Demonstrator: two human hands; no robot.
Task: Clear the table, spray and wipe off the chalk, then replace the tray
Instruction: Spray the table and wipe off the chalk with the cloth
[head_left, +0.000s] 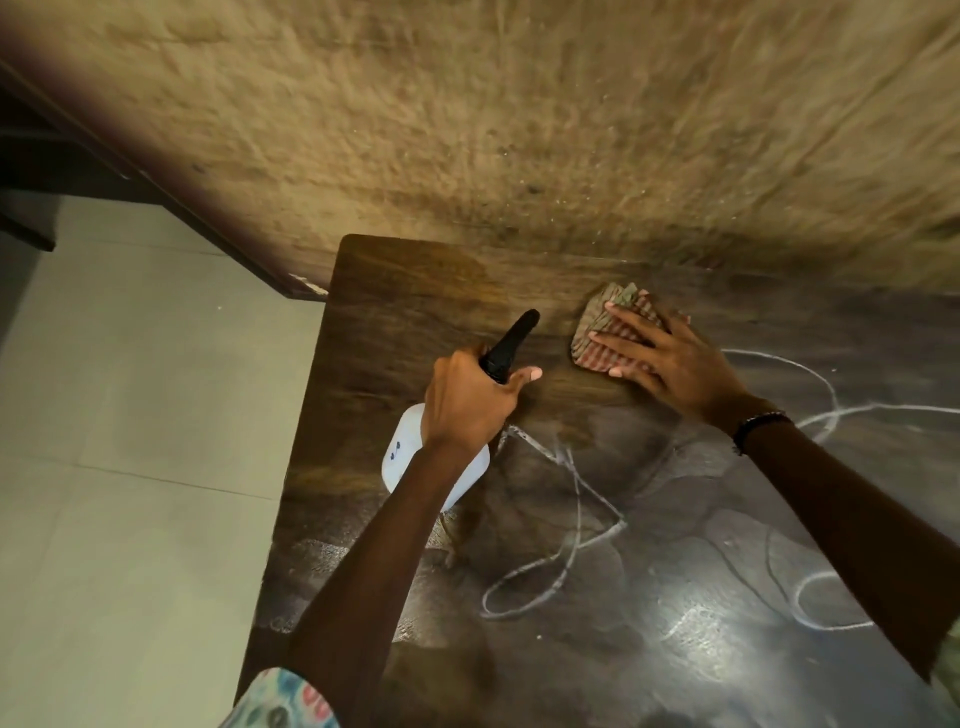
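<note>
The left grip (470, 400) curled round the spray bottle (415, 462); the right grip (670, 364), fingers spread, pressed the cloth (597, 325) flat on the worktop (415, 291), beyond the chalk lines (571, 551).

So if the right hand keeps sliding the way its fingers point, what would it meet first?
The right hand presses the folded cloth, fingers pointing up-left. Ahead lies bare table, then probably the wall; depth is unclear.
</note>
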